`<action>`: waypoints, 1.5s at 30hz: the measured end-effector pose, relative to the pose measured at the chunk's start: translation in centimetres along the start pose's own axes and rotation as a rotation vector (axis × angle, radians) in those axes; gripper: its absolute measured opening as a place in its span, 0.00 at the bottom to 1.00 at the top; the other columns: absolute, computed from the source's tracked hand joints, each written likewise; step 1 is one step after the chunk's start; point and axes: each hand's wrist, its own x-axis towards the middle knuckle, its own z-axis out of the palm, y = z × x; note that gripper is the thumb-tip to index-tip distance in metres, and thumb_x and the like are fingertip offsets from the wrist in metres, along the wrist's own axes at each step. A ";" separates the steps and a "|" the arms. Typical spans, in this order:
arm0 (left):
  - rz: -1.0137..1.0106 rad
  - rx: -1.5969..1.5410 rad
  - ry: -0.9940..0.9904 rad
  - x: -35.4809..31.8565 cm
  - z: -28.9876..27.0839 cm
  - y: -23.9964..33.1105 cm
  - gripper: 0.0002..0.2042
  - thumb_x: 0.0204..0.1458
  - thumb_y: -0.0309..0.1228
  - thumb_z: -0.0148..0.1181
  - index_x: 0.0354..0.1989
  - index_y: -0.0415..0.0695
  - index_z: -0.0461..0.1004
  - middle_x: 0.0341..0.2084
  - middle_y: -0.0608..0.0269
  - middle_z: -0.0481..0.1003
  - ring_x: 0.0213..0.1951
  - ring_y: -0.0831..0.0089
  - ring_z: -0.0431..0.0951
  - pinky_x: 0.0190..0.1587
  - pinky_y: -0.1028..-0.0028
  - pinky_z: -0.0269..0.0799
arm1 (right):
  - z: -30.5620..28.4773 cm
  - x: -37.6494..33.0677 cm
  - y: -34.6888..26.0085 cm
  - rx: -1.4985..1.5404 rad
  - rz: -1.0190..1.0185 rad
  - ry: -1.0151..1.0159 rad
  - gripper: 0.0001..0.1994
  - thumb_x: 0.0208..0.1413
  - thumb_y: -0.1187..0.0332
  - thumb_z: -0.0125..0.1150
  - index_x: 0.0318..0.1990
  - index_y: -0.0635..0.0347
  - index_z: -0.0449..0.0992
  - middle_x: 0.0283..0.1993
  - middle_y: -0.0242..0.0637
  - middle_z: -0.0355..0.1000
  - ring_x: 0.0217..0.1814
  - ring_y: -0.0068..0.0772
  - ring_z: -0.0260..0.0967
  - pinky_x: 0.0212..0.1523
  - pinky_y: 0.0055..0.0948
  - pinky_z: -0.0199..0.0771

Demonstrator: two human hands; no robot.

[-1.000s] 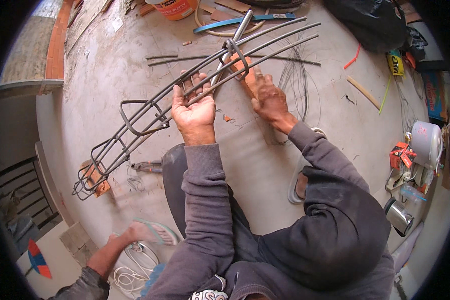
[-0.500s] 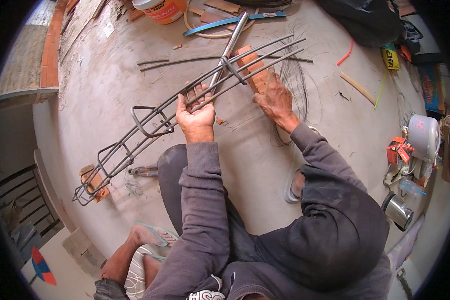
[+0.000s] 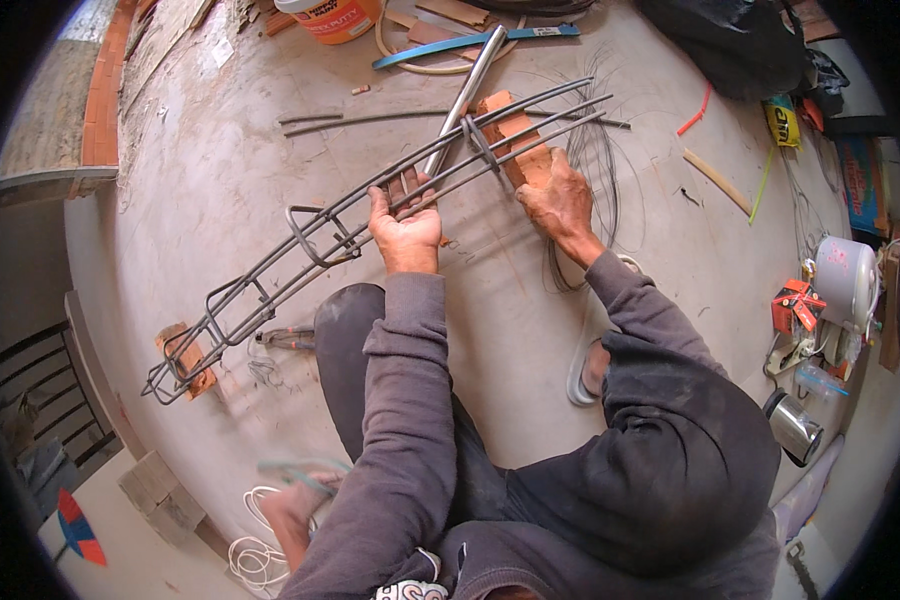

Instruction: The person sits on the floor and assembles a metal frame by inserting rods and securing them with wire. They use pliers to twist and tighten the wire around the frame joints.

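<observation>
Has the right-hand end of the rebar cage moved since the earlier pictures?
Yes. The right-hand end of the rebar cage has shifted down in the view, closer to the right end of the long thin rod.

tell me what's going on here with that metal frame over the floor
Someone's left hand, palm up, has its fingers under a long, narrow cage of dark metal rods. The right hand grips an orange rectangular brick below the cage's upper-right end; whether the cage rests on it is unclear. A second orange brick lies beneath the cage near its other end.
</observation>
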 end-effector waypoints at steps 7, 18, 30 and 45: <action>-0.009 0.006 -0.021 -0.1 -0.3 0.0 0.15 0.65 0.40 0.48 0.54 0.45 0.67 0.53 0.55 0.74 0.59 0.54 0.71 0.60 0.48 0.66 | 0.3 -0.5 0.2 0.006 0.007 0.039 0.23 0.39 0.64 0.66 0.42 0.63 0.65 0.33 0.56 0.76 0.37 0.61 0.76 0.38 0.52 0.75; -0.285 0.465 0.039 -2.0 -1.5 -0.1 0.25 0.63 0.38 0.53 0.59 0.30 0.58 0.51 0.40 0.71 0.54 0.47 0.73 0.61 0.42 0.64 | -0.9 -0.7 -0.7 0.047 0.031 -0.071 0.27 0.40 0.55 0.67 0.44 0.65 0.68 0.39 0.59 0.75 0.42 0.59 0.75 0.42 0.50 0.74; 1.049 1.945 -0.578 -7.1 6.3 3.0 0.09 0.51 0.30 0.62 0.37 0.38 0.82 0.32 0.50 0.80 0.35 0.59 0.81 0.39 0.64 0.75 | -10.0 3.3 -3.9 0.047 -0.409 -0.186 0.10 0.49 0.70 0.57 0.36 0.65 0.79 0.32 0.47 0.77 0.34 0.45 0.77 0.38 0.37 0.75; 1.237 2.236 -0.429 -0.8 4.9 -0.2 0.05 0.47 0.24 0.60 0.29 0.44 0.83 0.34 0.53 0.78 0.39 0.55 0.80 0.46 0.60 0.71 | -9.6 10.7 -8.5 -0.672 -0.659 -0.661 0.08 0.47 0.72 0.56 0.32 0.67 0.77 0.28 0.55 0.73 0.34 0.57 0.73 0.38 0.48 0.73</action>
